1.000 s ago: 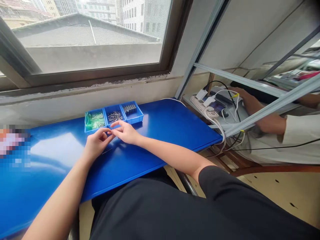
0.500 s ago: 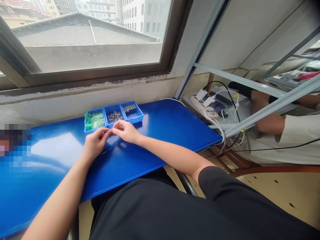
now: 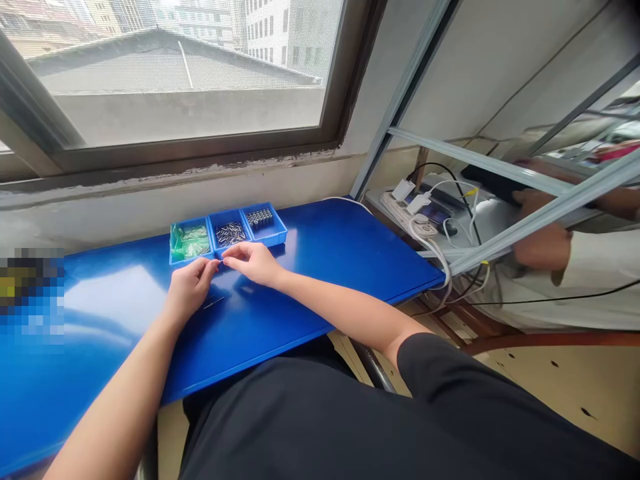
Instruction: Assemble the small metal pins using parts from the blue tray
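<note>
My left hand [image 3: 189,287] and my right hand [image 3: 254,261] are close together over the blue table, fingertips pinched around something too small to make out. Just behind them stand three joined blue bins. The left bin [image 3: 189,241] holds clear and green plastic bags, the middle one small metal pins [image 3: 231,233], the right one upright metal cylinders [image 3: 259,218]. A thin rod-like piece [image 3: 214,303] lies on the table beside my left hand.
The blue table [image 3: 320,280] runs below a window. At the right, a metal frame [image 3: 480,160] stands before a power strip [image 3: 410,210] with cables. Beyond it a person's arm [image 3: 543,247] shows. A pixelated patch covers the far left.
The fingertips of my two hands have drawn slightly apart. Beyond the frame, the other person's hand has shifted a little.
</note>
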{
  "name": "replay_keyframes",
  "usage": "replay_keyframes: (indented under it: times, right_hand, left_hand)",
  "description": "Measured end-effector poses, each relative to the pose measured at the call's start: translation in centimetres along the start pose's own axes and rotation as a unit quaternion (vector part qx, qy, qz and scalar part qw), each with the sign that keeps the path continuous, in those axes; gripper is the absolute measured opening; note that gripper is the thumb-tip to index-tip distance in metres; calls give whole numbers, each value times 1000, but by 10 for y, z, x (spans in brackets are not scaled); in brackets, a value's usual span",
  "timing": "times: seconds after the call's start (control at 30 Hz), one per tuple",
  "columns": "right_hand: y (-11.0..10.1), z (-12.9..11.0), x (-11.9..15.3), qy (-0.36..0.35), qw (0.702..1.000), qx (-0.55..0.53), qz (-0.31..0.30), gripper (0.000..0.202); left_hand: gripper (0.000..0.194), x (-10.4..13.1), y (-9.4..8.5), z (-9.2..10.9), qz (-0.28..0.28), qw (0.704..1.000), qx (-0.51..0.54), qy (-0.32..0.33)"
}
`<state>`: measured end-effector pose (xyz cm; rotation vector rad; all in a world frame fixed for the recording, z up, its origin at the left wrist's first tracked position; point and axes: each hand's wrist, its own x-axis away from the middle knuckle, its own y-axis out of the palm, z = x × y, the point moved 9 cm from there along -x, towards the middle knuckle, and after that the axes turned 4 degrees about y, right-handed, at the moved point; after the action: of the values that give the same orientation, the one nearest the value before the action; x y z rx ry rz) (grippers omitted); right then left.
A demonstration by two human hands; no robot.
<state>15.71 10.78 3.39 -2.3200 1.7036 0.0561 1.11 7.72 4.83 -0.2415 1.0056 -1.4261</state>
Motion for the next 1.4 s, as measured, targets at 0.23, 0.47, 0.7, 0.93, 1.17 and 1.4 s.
replay_keyframes:
  times: [0.23, 0.47, 0.7, 0.93, 1.17, 1.4]
  right_hand:
    - [-1, 1, -1, 4, 1000, -7, 2, 13]
    - [1, 9, -2, 45, 996, -75, -3, 14]
    - [3, 22, -4, 137, 969, -203, -7, 15]
    - [-9, 31, -7, 177, 945, -271, 49, 10]
    - [-5, 29, -7, 165, 954, -248, 32, 21]
    - [10, -7, 1, -57, 992, 97, -60, 16]
  left_hand:
    - [26, 2, 0, 1, 18, 999, 32, 7]
    - [22, 3, -3, 5, 19, 999, 44, 6]
    - [25, 3, -4, 1, 29, 999, 35, 1]
    - [25, 3, -4, 1, 22, 1000, 17, -4]
    - [25, 3, -3, -1, 20, 1000, 22, -3]
    - [24, 3, -5, -1, 27, 1000, 14, -1]
